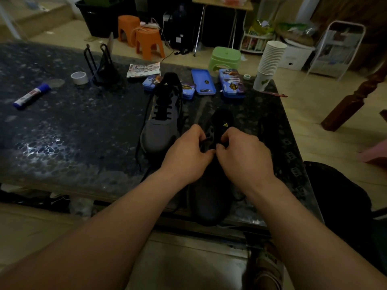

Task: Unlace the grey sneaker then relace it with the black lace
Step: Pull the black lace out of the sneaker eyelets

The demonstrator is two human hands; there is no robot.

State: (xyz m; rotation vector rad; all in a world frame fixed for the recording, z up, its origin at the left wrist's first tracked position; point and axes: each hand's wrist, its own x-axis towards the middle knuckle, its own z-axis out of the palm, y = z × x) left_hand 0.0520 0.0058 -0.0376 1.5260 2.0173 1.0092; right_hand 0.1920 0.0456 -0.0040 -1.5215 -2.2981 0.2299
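A dark speckled table (73, 132) fills the middle of the frame. At its near edge, lower centre, lies the grey sneaker (209, 201), toe toward the person and its tongue with a yellow logo pointing up the frame. Just left of it and farther up stands a second grey sneaker (161, 126), already laced in black. The left hand (186, 153) and right hand (245, 155) meet over the near sneaker's eyelets, with the fingers of each curled and pinching the black lace (204, 141). A stack of paper cups (270, 61) stands upper right, blue tins (203, 82) lie beside it, and a glue stick (31, 96) and tape roll (79, 77) lie upper left.
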